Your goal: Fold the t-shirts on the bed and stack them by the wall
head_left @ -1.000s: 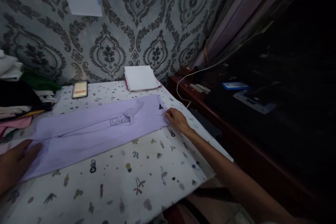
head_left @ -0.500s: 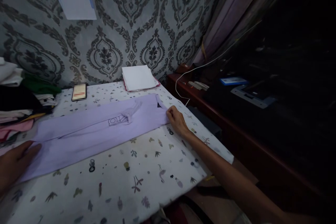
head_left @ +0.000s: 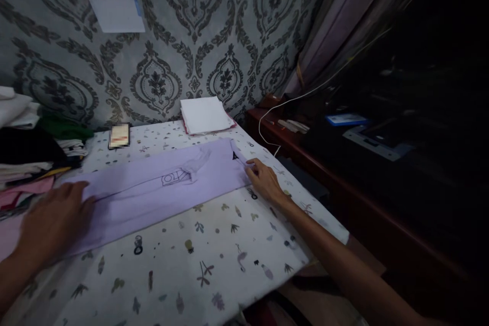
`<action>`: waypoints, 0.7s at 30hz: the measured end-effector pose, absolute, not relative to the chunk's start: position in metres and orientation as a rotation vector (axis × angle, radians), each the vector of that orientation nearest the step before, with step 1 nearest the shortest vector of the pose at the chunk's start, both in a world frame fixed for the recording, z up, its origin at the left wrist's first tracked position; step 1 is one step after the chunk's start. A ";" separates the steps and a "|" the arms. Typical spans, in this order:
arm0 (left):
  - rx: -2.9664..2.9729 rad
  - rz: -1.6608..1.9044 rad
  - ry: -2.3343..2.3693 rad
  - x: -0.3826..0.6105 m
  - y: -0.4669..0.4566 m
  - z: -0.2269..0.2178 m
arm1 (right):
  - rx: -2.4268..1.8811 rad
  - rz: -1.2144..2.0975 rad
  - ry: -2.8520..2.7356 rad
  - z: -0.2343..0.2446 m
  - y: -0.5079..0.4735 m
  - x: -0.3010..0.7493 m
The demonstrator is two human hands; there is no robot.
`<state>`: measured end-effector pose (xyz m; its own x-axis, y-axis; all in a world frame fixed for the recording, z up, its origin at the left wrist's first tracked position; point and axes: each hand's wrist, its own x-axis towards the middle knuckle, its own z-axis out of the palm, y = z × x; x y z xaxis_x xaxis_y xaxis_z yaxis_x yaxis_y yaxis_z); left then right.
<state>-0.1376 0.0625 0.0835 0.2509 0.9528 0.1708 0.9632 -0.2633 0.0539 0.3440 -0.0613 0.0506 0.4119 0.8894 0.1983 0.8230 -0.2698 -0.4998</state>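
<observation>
A lavender T-shirt [head_left: 214,183] lies folded into a long strip, with a dark line print near its middle and a small black mark near its right end. My left hand [head_left: 57,216] rests over its left end, fingers apart and somewhat blurred. At the opposite end, my right hand [head_left: 265,178] has its bent fingers and thumb on the shirt's edge, seeming to pinch it. The fabric under my left palm is hidden.
A patterned white sheet [head_left: 171,275] covers the table. Folded clothes [head_left: 26,158] are piled at left, near a phone-like object [head_left: 119,136]. White sheets [head_left: 206,114] lie by the wall. A white cable [head_left: 290,98] hangs over a dark red ledge [head_left: 328,163] at right.
My left hand has moved right and farther onto the shirt, its fingers more spread. My right hand stays at the shirt's right edge, fingers slightly loosened. The whole view has shifted a little.
</observation>
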 end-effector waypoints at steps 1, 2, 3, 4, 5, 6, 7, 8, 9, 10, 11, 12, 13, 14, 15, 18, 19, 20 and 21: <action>-2.532 -0.260 -1.847 -0.110 0.065 0.091 | -2.148 0.172 -1.422 0.051 -0.060 0.343; -2.710 -0.271 -1.832 -0.081 0.069 0.097 | -2.161 0.175 -1.394 0.051 -0.059 0.343; -2.919 -0.263 -1.762 -0.052 0.074 0.100 | -2.172 0.172 -1.368 0.050 -0.059 0.342; -3.060 -0.276 -1.668 -0.023 0.080 0.101 | -2.175 0.167 -1.344 0.049 -0.058 0.342; -3.111 -0.282 -1.604 0.004 0.086 0.100 | -2.167 0.164 -1.325 0.047 -0.058 0.342; -3.125 -0.277 -1.564 0.030 0.092 0.097 | -2.149 0.167 -1.308 0.045 -0.059 0.343; -3.116 -0.249 -1.558 0.053 0.098 0.093 | -2.123 0.175 -1.296 0.043 -0.060 0.343; -3.081 -0.202 -1.579 0.072 0.103 0.089 | -2.091 0.191 -1.289 0.041 -0.062 0.344; -3.038 -0.158 -1.608 0.089 0.107 0.085 | -2.054 0.211 -1.287 0.040 -0.064 0.345; -2.998 -0.121 -1.633 0.102 0.111 0.081 | -2.014 0.234 -1.288 0.039 -0.066 0.347; -2.967 -0.098 -1.649 0.111 0.115 0.077 | -1.975 0.258 -1.289 0.038 -0.068 0.349; -2.951 -0.092 -1.651 0.119 0.118 0.074 | -1.940 0.281 -1.291 0.038 -0.069 0.351; -2.952 -0.090 -1.644 0.123 0.120 0.071 | -1.911 0.300 -1.291 0.038 -0.071 0.354; -2.965 -0.083 -1.634 0.127 0.123 0.068 | -1.889 0.313 -1.288 0.038 -0.072 0.357; -2.985 -0.077 -1.622 0.128 0.125 0.065 | -1.873 0.323 -1.280 0.037 -0.072 0.360; -3.060 -0.167 -1.544 0.130 0.130 0.059 | -1.836 0.374 -1.232 0.034 -0.072 0.372; -3.075 -0.247 -1.501 0.129 0.130 0.058 | -1.826 0.392 -1.214 0.033 -0.072 0.375; -3.076 -0.342 -1.462 0.128 0.131 0.057 | -1.820 0.405 -1.202 0.032 -0.072 0.378; -3.060 -0.435 -1.439 0.127 0.131 0.057 | -1.823 0.409 -1.199 0.032 -0.072 0.380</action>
<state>0.1268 0.1310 0.0569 0.6180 0.7779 0.1137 0.7104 -0.6145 0.3430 0.3803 -0.0721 0.0319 0.4777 0.8582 0.1878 0.5648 -0.1363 -0.8139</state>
